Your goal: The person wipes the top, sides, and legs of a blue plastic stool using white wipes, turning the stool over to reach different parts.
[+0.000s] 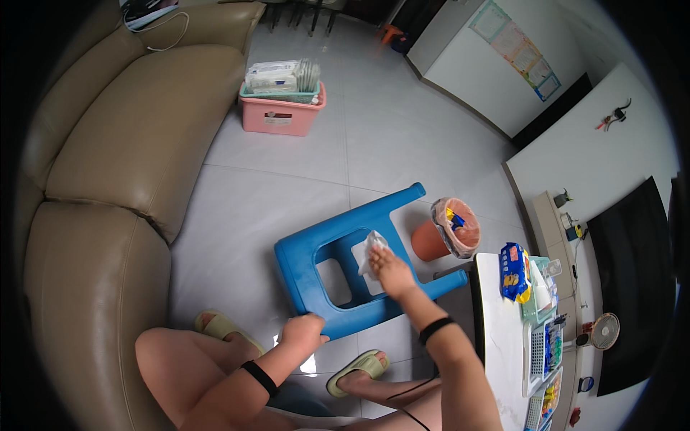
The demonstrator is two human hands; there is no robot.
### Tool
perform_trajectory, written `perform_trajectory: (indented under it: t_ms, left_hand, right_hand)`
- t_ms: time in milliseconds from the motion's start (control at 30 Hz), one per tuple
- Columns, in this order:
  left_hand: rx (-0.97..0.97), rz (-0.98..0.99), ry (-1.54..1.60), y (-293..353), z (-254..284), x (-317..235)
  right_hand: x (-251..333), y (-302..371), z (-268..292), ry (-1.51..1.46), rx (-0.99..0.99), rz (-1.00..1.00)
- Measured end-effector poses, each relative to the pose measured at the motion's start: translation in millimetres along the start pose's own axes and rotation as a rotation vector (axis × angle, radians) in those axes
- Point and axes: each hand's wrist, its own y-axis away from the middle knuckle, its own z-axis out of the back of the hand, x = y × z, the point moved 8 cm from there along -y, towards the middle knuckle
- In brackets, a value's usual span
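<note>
We note a blue stool (338, 266) lying tipped on its side on the tiled floor (287, 172), directly in front of the seated person, between the sofa (108, 179) and the tabletop (496, 337). The left hand (302, 334) is closed over the stool's near edge, its grip clamped on the rim to steady it. The right hand (392, 271) presses a white wipe (370, 248) against the inner frame near the upper leg, fingers pinching the wipe flat to the plastic.

In our judgement the wiping is under way, not finished: the wipe sits on one small part of the frame, and the far leg, the lower leg and the seat face appear yet to be covered. We cannot tell from this view which surfaces are already clean.

An orange bin (449, 231) with a liner stands just beyond the stool. A blue wipe pack (513, 271) lies on the tabletop, near the right forearm.
</note>
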Motion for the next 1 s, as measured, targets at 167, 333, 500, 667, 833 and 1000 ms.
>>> perform_trajectory:
  t_ms: [167,333,500,667,833,1000]
  left_hand:
    - [-0.028,0.004,0.04,1,-1,7]
    - [-0.03,0.038,0.047,1,-2,9]
    - [-0.077,0.014,0.067,-3,-1,9]
    - [-0.066,0.016,0.071,-5,0,8]
    - [-0.016,0.026,0.025,-9,0,8]
    - [-0.037,-0.003,0.02,-7,-7,14]
  right_hand:
    - [-7,-60,9,0.281,0.225,0.302]
    - [13,-60,10,0.286,0.555,0.396]
    - [23,-11,5,0.035,0.273,0.473]
    - [21,5,15,-0.356,0.064,-0.007]
    - [7,8,-18,-1.528,-0.034,-1.089]
    - [129,-64,-7,-0.951,0.105,-0.572]
